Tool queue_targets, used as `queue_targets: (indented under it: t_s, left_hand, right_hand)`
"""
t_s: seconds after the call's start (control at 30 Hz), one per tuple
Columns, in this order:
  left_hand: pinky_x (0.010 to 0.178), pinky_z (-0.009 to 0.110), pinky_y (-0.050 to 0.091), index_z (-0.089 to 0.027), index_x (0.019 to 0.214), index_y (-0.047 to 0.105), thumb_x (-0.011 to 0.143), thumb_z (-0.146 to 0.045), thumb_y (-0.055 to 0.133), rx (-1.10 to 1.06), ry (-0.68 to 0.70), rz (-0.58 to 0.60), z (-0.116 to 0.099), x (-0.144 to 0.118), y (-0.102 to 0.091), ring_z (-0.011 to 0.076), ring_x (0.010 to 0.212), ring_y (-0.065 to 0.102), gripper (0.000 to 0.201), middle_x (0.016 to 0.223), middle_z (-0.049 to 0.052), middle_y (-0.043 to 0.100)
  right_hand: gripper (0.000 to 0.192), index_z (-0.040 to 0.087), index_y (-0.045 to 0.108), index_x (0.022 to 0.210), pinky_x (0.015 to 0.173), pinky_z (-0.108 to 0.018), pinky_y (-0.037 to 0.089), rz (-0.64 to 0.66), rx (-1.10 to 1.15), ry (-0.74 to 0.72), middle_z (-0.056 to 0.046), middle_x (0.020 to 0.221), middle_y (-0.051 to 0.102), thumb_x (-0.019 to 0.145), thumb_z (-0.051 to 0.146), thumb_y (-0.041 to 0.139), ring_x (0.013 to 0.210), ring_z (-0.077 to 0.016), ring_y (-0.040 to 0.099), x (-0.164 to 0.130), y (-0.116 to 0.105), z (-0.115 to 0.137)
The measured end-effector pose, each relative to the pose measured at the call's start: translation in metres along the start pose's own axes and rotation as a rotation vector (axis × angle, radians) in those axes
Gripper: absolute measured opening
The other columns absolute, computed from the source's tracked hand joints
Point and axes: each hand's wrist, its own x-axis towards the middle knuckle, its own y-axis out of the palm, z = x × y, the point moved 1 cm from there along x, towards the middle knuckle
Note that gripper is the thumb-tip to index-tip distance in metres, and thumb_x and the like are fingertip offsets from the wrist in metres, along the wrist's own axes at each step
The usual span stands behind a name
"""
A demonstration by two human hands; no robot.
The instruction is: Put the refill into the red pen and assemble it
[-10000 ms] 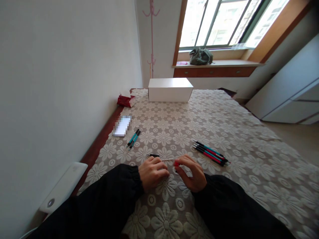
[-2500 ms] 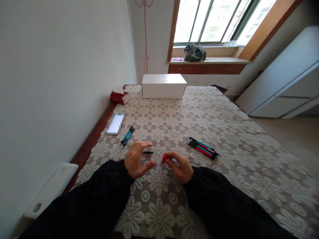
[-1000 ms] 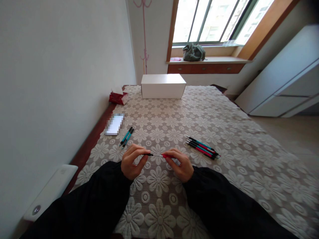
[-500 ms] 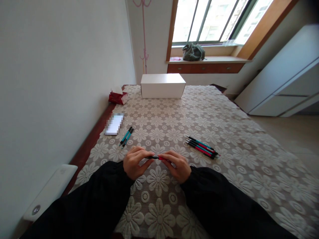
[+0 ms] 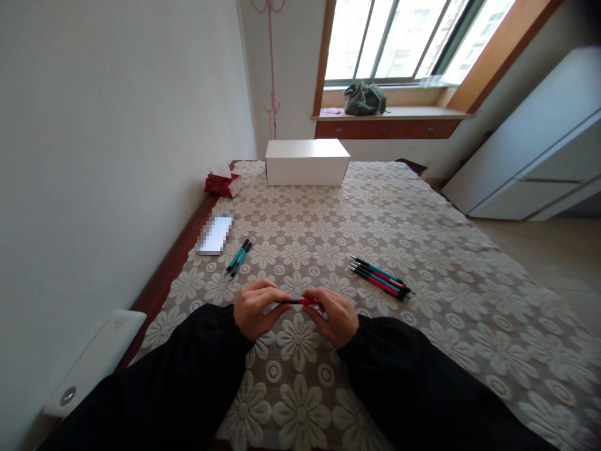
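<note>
My left hand [image 5: 259, 309] pinches the black end of a slim red and black pen [image 5: 306, 302] between thumb and fingertips. On the red part, my right hand [image 5: 334, 315] closes its thumb and fingers from the other side. The pen lies level between both hands, just above the cloth; its ends are hidden by the fingers. To the right, several red, teal and black pens [image 5: 379, 277] lie side by side, tips pointing up-left. Two teal and black pens [image 5: 238, 258] rest beyond my left hand.
A floral tablecloth [image 5: 300, 341] covers the table. A white box [image 5: 305, 170] stands at the far end. Along the left are a red tissue pack [image 5: 222, 185], a phone with a blurred screen [image 5: 216, 235] and a long white device [image 5: 96, 363] by the wall.
My right hand has shifted slightly right along the pen, and more of its red barrel shows between the hands. My left hand keeps its pinch on the black end.
</note>
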Motion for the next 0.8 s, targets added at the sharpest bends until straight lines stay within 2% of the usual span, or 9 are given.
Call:
queue_targets:
  t_s: [0.13,0.3,0.4,0.53,0.7,0.8]
  left_hand:
    - [0.072,0.029,0.059,-0.022,0.1,0.076,0.088,-0.022,0.079,-0.025,0.013,-0.001,0.0005,0.0,0.0003,0.0168,0.079,0.069,0.012,0.084,0.002,0.079]
    - [0.075,0.03,0.06,-0.022,0.099,0.075,0.089,-0.018,0.077,-0.068,0.073,0.011,-0.0006,0.002,0.0007,0.016,0.08,0.069,0.011,0.089,0.001,0.081]
    - [0.074,0.029,0.059,-0.021,0.099,0.075,0.089,-0.019,0.078,-0.074,0.025,0.006,-0.0004,0.002,0.0007,0.0161,0.079,0.069,0.011,0.087,0.002,0.08]
    - [0.072,0.029,0.059,-0.021,0.098,0.076,0.088,-0.022,0.079,-0.095,-0.051,-0.02,0.0012,0.0012,0.0004,0.0165,0.079,0.07,0.011,0.084,0.003,0.078]
    - [0.074,0.029,0.059,-0.021,0.099,0.076,0.088,-0.02,0.079,-0.123,-0.029,-0.009,0.0001,0.0012,0.0,0.0165,0.08,0.07,0.012,0.085,0.003,0.079]
    - [0.074,0.029,0.059,-0.021,0.098,0.076,0.087,-0.02,0.08,-0.134,-0.064,-0.03,0.0003,0.0009,-0.0007,0.0166,0.08,0.07,0.012,0.086,0.003,0.078]
  right_hand:
    - [0.009,0.022,0.061,0.097,0.063,-0.028,0.048,0.003,-0.018,-0.01,-0.001,0.077,0.071,0.103,0.027,0.055,0.065,-0.0164,0.065,-0.002,0.0009,-0.0025]
    - [0.015,0.023,0.063,0.1,0.071,-0.029,0.05,0.044,-0.038,-0.043,-0.002,0.081,0.074,0.106,0.027,0.05,0.073,-0.0178,0.07,-0.0016,-0.0001,-0.0038]
    - [0.02,0.023,0.064,0.1,0.069,-0.028,0.05,0.062,-0.03,-0.051,-0.002,0.08,0.074,0.107,0.027,0.046,0.071,-0.017,0.07,-0.0013,-0.0002,-0.0026]
    - [0.019,0.021,0.062,0.11,0.071,-0.028,0.052,0.02,-0.017,-0.029,-0.005,0.088,0.075,0.105,0.037,0.054,0.077,-0.0184,0.071,-0.0018,-0.0004,-0.0013]
    - [0.024,0.023,0.065,0.095,0.066,-0.029,0.049,0.063,-0.045,-0.039,-0.003,0.077,0.072,0.108,0.029,0.046,0.069,-0.0171,0.067,-0.0016,-0.0012,-0.0009]
    - [0.02,0.022,0.065,0.105,0.069,-0.029,0.051,0.047,-0.027,-0.025,-0.005,0.086,0.074,0.107,0.034,0.049,0.075,-0.0181,0.069,-0.0015,-0.0015,-0.0003]
